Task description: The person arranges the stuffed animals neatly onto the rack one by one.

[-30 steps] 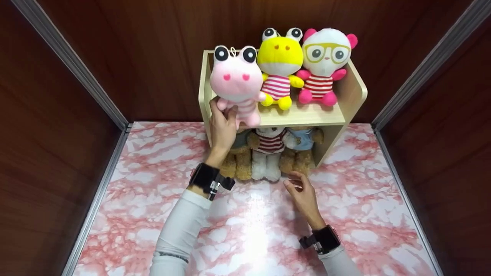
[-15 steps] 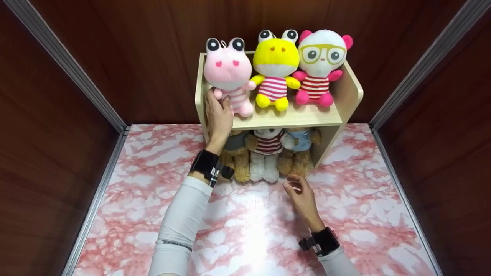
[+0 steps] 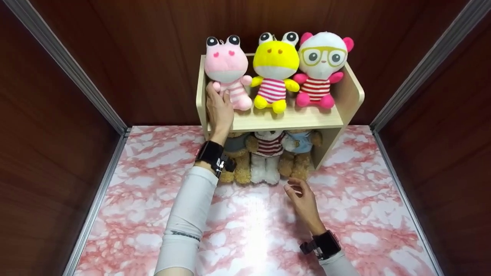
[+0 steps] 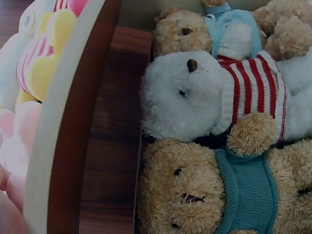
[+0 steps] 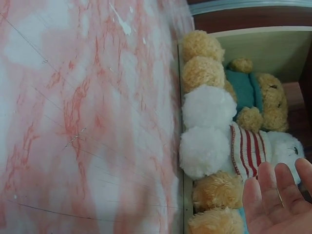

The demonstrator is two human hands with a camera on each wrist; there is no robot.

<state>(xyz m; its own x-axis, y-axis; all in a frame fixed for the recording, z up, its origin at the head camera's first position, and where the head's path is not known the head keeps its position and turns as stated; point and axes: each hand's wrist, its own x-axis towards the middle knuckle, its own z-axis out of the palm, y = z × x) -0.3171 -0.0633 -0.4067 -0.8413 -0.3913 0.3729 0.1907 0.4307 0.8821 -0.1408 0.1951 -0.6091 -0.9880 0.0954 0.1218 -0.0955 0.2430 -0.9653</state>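
On the left of the upper shelf sits a pink frog-like plush toy (image 3: pixel 227 65) with big eyes on top and a striped body. My left hand (image 3: pixel 220 109) holds it low on its left side, thumb in front; the other fingers are partly hidden. Beside it sit a yellow frog-like plush toy (image 3: pixel 276 55) and a white panda plush toy (image 3: pixel 323 53) with pink ears and yellow glasses. My right hand (image 3: pixel 303 197) hovers over the floor with fingers loosely curled, holding nothing, close in front of the lower compartment.
A pale wooden two-tier shelf (image 3: pixel 287 120) stands against the brown back wall. Its lower compartment holds a brown bear in a teal top (image 4: pixel 248 190), a white bear (image 4: pixel 180 95) and a brown bear in light blue (image 3: pixel 301 142). Pink marbled flooring (image 3: pixel 153 184) spreads in front.
My left hand has carried the pink plush toy back and left, from the shelf's front edge deeper onto the upper shelf. My right hand has stayed almost still.
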